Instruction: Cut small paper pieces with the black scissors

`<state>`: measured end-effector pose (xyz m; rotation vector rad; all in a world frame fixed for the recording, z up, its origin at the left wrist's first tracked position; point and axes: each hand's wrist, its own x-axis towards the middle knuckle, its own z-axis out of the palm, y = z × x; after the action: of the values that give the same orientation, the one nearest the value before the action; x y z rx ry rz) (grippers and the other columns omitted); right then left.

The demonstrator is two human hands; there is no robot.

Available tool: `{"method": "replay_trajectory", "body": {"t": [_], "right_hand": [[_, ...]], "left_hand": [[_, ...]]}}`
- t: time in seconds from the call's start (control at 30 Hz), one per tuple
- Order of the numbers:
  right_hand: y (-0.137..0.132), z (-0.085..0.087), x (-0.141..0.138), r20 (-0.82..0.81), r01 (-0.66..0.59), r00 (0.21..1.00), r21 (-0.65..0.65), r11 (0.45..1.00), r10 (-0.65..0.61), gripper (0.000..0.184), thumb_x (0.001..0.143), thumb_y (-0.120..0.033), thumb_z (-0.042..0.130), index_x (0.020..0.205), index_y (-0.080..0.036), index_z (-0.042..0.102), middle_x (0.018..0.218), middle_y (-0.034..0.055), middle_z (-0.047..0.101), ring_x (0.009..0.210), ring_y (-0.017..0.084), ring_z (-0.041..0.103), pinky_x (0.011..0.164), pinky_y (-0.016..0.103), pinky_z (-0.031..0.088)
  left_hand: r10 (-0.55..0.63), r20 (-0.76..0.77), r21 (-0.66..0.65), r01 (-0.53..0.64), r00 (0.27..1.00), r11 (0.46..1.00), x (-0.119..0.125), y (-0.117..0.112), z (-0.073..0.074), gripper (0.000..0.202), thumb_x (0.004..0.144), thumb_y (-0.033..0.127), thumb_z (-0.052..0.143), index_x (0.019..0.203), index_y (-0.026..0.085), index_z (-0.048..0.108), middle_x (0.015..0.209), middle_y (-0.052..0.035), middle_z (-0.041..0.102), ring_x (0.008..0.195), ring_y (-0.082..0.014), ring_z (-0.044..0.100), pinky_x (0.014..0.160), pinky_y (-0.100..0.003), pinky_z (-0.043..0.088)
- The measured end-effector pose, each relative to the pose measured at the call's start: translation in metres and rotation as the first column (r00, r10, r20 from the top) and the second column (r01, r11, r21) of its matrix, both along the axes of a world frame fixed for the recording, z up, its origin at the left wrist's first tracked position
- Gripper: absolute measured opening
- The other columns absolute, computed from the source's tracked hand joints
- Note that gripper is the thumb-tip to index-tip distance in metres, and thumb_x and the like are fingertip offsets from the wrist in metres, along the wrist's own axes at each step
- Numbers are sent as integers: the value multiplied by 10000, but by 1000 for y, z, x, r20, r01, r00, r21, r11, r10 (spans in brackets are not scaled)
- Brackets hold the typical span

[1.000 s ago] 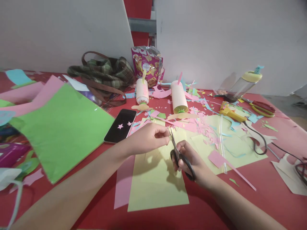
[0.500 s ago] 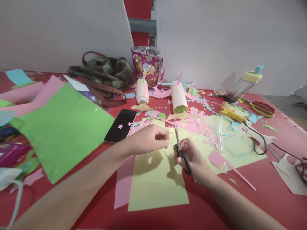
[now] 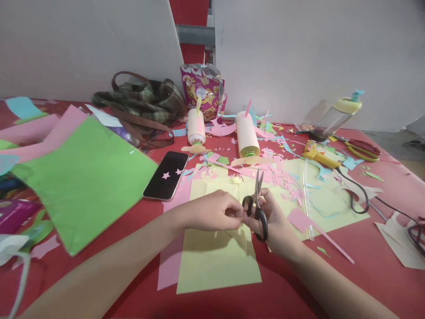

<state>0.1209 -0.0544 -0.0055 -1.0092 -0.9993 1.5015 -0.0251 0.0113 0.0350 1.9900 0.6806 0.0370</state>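
Observation:
My right hand (image 3: 275,221) grips black-handled scissors (image 3: 261,223), their blades slightly apart and pointing up and away from me. Close against it, my left hand (image 3: 215,210) is closed in a pinch, its fingertips meeting the right fingers. Whatever sits in that pinch is hidden or too small to make out. Below both hands lies a pale yellow paper sheet (image 3: 215,266), overlapping a pink sheet (image 3: 168,270). A phone (image 3: 165,177) with two small pink paper stars on it rests to the left of the hands.
Two paper-wrapped bottles (image 3: 246,135) lie ahead among pink and blue scraps. At right are a yellow glue gun (image 3: 320,155) with its cord, red-handled pliers (image 3: 363,148) and a clear jar (image 3: 335,119). Green sheets (image 3: 89,177) cover the left. A snack bag (image 3: 202,91) stands behind.
My hands have come together, the left moving right and slightly down. The scissors have been turned within my right hand, and their blades have parted a little.

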Motion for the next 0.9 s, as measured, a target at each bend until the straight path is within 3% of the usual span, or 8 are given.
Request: {"method": "replay_trajectory", "body": {"t": [0.2, 0.47, 0.9], "right_hand": [[1, 0, -2, 5, 29, 1000, -14, 999, -28, 351, 627, -93, 594, 770, -243, 310, 713, -53, 450, 557, 72, 438, 461, 178, 309], [1, -1, -1, 33, 96, 995, 0, 995, -96, 316, 638, -101, 576, 775, -241, 329, 724, -45, 453, 548, 68, 432, 460, 175, 316], [1, 1, 0, 40, 72, 997, 2, 997, -72, 332, 629, -55, 546, 771, -247, 316, 712, -50, 456, 586, 84, 433, 510, 202, 329]], "left_hand": [[9, -21, -2, -9, 1000, 1000, -2, 4, -2, 129, 646, 172, 393, 610, 153, 515, 566, 25, 479, 493, -71, 406, 448, -182, 286], [-5, -7, 38, 5, 1000, 999, -3, 6, -2, 128, 684, 201, 389, 670, 156, 508, 616, 14, 503, 539, -86, 435, 507, -196, 324], [-46, 12, 56, 45, 999, 997, -1, 3, -4, 210, 730, 238, 364, 609, 142, 505, 570, 18, 480, 506, -76, 407, 492, -196, 307]]}}
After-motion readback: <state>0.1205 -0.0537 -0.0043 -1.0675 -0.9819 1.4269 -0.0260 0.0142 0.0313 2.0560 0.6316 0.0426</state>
